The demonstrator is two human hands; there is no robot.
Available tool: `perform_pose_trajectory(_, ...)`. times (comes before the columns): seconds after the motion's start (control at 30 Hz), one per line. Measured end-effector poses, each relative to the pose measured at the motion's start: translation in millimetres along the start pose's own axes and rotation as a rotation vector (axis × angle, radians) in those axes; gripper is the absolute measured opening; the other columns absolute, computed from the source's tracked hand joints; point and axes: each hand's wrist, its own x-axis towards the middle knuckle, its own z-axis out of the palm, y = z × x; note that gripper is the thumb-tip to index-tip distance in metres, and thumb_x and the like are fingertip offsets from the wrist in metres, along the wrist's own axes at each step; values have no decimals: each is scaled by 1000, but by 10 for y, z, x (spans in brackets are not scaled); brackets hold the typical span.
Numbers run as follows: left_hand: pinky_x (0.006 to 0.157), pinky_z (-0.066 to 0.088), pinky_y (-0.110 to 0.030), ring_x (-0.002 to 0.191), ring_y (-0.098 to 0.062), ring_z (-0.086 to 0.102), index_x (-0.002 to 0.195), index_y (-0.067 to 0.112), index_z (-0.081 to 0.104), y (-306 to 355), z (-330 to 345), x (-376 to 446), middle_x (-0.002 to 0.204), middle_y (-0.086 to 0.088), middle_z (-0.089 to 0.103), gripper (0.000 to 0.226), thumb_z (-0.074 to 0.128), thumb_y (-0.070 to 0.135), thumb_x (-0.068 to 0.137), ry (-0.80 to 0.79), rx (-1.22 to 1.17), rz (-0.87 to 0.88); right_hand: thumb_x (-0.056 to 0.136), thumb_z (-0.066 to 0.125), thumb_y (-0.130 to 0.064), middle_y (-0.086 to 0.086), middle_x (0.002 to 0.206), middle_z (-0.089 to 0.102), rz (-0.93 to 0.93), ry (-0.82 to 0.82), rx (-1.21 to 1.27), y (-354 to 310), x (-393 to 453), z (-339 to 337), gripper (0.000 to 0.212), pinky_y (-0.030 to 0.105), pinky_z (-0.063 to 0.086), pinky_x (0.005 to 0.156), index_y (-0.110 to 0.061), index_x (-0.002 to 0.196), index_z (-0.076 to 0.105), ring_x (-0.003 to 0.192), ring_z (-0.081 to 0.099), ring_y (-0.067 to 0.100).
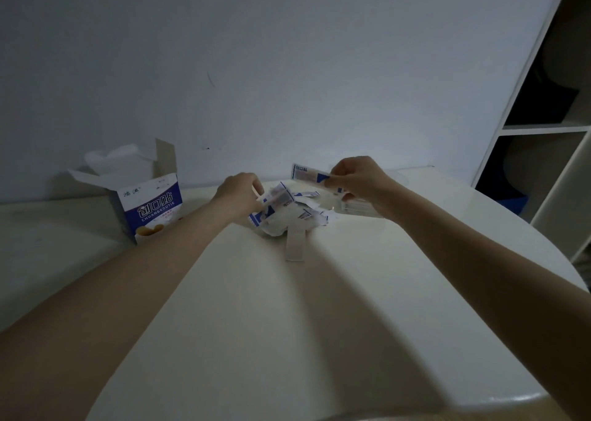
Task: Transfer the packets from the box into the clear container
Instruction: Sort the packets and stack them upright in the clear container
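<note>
Centre frame: left hand point(238, 193) pinches packets point(281, 211) from the pile; right hand point(358, 180) grips a bundle point(308, 175). Square each bundle before lowering it into the clear container point(361, 207), barely discernible beneath the right hand. Opened box point(150, 206) stands at left on the desk point(287, 324).

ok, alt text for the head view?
Two bare hands sort a pile of bandage packets on a white table: left hand pinches one, right hand holds a strip. The opened blue-and-white box stands at left.

The box point(150, 203) is printed cardboard with a slight sheen; the packets point(287, 212) look like thin matt paper. The table point(287, 324) is smooth and pale, glossy at its edge, perhaps lacquered.
</note>
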Motion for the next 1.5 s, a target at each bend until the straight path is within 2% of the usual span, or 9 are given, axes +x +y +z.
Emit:
perform_pose_trajectory(0.2,66,55,-27,83,-25,62,99,5,63,-105,-109,-13,95,-13,63,19,61,-3,81,-60,-344,-86,80,66,-4,6,59,50,-47,46,16,-58,26,91,13,20,28,46,-6,68,61,50,35,14)
perform_pose_trajectory(0.33,48,52,-11,65,-15,57,93,3,65,-80,-132,-65,78,-9,61,16,58,-6,82,-164,-509,-110,89,57,-11,14,81,57,-200,-1,-254,-138,61,192,17,23,36,59,6,89,61,76,50,24)
perform_pose_trajectory(0.43,50,53,-11,69,-12,59,97,3,65,-43,-125,-89,79,-6,63,13,64,1,84,-280,-564,-107,95,46,-15,16,122,52,-315,-135,-610,-174,21,316,24,34,44,85,-2,113,55,108,52,31)
perform_pose_trajectory(0.63,63,52,-17,74,-11,58,91,9,69,8,-69,-99,81,-5,63,9,68,15,84,-328,-490,-23,93,52,-19,9,136,42,-524,-228,-871,-78,-49,451,27,35,35,102,-6,115,61,125,37,28)
perform_pose_trajectory(0.8,75,52,-29,84,-21,58,95,13,64,47,-42,-86,93,-8,62,12,67,15,84,-293,-310,26,92,46,-6,17,103,62,-488,-122,-823,-34,45,538,16,32,42,68,-5,104,56,93,59,32)
perform_pose_trajectory(0.97,76,47,-26,96,-20,59,111,11,63,-84,67,-173,109,-4,62,34,65,26,80,-265,271,91,89,50,-5,14,104,65,-473,-80,-768,122,54,512,21,40,49,77,-8,110,52,94,59,32)
perform_pose_trajectory(1.23,55,45,-14,45,-2,57,79,9,69,-162,-163,-74,63,-1,63,10,65,16,85,-165,23,52,88,59,-13,14,127,49,-504,-85,-677,126,40,355,23,27,36,92,-2,107,65,115,44,27)
perform_pose_trajectory(1.33,50,45,-8,53,-6,57,81,12,70,18,-167,-114,62,3,60,7,67,17,84,-208,-127,94,89,58,-16,8,133,49,-590,-149,-767,1,12,397,23,34,38,100,-5,107,65,121,42,25)
perform_pose_trajectory(1.5,78,54,-35,70,-25,60,101,8,64,273,-14,-230,81,-12,62,15,60,12,87,-225,-195,71,90,51,-10,16,94,63,-476,-132,-828,3,-4,406,12,30,39,63,-10,100,58,88,57,30)
